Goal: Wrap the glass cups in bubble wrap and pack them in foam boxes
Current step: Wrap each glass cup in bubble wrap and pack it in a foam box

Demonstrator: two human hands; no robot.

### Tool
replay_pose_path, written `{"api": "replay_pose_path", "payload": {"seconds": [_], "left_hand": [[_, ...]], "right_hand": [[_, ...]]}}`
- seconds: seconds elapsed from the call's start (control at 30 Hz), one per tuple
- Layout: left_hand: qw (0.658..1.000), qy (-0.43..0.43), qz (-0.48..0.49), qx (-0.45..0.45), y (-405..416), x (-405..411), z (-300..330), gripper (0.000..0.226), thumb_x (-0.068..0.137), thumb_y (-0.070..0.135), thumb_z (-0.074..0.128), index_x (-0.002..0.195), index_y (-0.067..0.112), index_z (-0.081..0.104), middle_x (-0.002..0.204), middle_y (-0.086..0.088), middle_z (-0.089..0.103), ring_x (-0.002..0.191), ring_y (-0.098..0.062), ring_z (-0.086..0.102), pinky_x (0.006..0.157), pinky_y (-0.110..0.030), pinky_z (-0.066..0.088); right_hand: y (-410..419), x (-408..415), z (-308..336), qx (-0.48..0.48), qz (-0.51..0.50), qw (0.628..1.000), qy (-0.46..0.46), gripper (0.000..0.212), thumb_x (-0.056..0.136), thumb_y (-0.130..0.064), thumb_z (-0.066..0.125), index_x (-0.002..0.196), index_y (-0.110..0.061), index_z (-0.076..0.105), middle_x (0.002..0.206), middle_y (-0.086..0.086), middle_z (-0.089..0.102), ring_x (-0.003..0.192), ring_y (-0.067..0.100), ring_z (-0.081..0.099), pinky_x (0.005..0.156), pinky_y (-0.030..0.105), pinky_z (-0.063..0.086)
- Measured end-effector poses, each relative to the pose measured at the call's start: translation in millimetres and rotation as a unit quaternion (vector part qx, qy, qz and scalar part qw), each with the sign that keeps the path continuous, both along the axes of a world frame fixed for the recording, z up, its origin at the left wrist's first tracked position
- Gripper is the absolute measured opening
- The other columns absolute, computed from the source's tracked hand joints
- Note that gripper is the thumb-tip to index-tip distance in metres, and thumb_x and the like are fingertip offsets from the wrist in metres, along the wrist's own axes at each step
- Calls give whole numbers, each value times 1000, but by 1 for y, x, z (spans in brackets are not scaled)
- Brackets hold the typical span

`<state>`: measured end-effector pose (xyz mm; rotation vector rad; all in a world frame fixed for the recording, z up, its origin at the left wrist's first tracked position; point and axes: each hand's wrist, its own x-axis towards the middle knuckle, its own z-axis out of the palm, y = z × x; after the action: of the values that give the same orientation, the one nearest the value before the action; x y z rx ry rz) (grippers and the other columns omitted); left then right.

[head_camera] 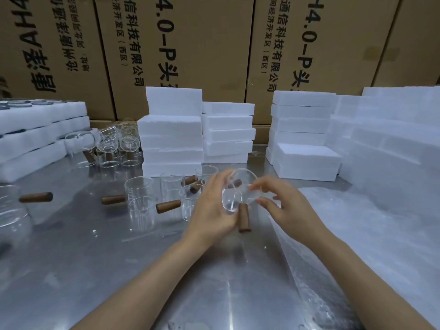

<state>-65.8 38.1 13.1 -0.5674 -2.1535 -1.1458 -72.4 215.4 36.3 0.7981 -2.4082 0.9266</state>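
With our left hand [212,203] curled around the tilted glass cup [235,194] and our right hand [283,206] pinching its rim above the middle of the tabletop [119,270], we risk it slipping and striking the other cups [140,198] clustered just left, before it reaches the bubble wrap [357,246] at the right edge.

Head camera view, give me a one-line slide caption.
Both hands hold a glass cup by its wooden handle above a steel table, foam boxes behind.
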Motion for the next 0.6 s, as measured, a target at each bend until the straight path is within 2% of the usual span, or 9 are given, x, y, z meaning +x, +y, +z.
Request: {"api": "replay_pose_path", "payload": {"seconds": [0.07, 0.1, 0.2, 0.27, 0.33, 0.4, 0.47, 0.53, 0.6], "left_hand": [[999, 27, 29, -3, 0, -1, -1, 63, 70, 30, 81, 124, 24, 50, 113, 5, 45, 104, 9, 43, 86, -2, 34], [999, 30, 39, 4, 0, 0, 0, 62, 68, 32, 82, 121, 22, 52, 111, 3, 43, 102, 7, 44, 84, -1, 34], [996, 48, 65, 43, -1, -1, 1, 59, 67, 29, 85, 115, 19, 52, 110, 2, 42, 97, -1, 46, 82, 0, 34], [993, 62, 74, 62, 0, 0, 2, 60, 68, 24, 86, 113, 23, 48, 110, 4, 47, 101, -3, 48, 84, -1, 33], [992, 46, 67, 92, 1, 1, 3, 62, 69, 24, 86, 114, 26, 43, 113, 8, 52, 107, -1, 51, 86, -2, 34], [991, 31, 59, 112, 1, 1, 1, 63, 69, 24, 86, 114, 27, 41, 116, 11, 53, 110, 1, 52, 88, -3, 35], [991, 29, 61, 113, 1, 0, 0, 65, 69, 23, 85, 116, 27, 40, 117, 8, 52, 111, -1, 51, 90, -5, 35], [993, 36, 59, 99, 1, 0, 1, 68, 71, 21, 84, 120, 26, 38, 120, 6, 49, 113, -2, 49, 93, -8, 36], [996, 45, 46, 64, 1, 0, 1, 72, 74, 18, 81, 130, 21, 35, 123, 6, 43, 116, 0, 43, 97, -7, 34]], "right_hand": [[-8, 5, -1, -83, 33, 995, -33, 35, 90, -10, 56, 108, -39, 51, 105, -22, 63, 100, -1, 56, 81, 27, 50], [-11, 7, -1, -126, 42, 990, -54, 34, 91, -11, 55, 108, -39, 48, 104, -21, 65, 99, -2, 57, 80, 24, 49], [-18, 12, 2, -231, 42, 964, -124, 14, 86, -36, 55, 99, -31, 52, 90, -13, 65, 84, 1, 60, 75, 27, 50], [-17, 15, 7, -227, 44, 956, -182, 32, 78, -52, 52, 89, -22, 55, 78, -11, 62, 72, 6, 58, 65, 26, 50], [-17, 17, 10, -195, 66, 948, -244, 45, 81, -58, 55, 87, -13, 57, 67, -10, 58, 63, 8, 56, 57, 24, 47], [-18, 19, 10, -174, 91, 936, -292, 41, 88, -47, 52, 90, -7, 58, 62, -4, 54, 58, 10, 53, 55, 24, 44], [-20, 20, 9, -177, 114, 925, -316, 29, 95, -34, 46, 91, -9, 59, 57, -4, 46, 54, 10, 47, 54, 22, 39], [-21, 21, 10, -177, 114, 927, -310, 26, 98, -27, 42, 90, -11, 61, 59, -4, 42, 53, 9, 46, 53, 20, 38], [-20, 20, 12, -183, 98, 936, -286, 24, 99, -21, 41, 92, -10, 61, 65, -2, 47, 56, 9, 48, 53, 20, 40]]}}
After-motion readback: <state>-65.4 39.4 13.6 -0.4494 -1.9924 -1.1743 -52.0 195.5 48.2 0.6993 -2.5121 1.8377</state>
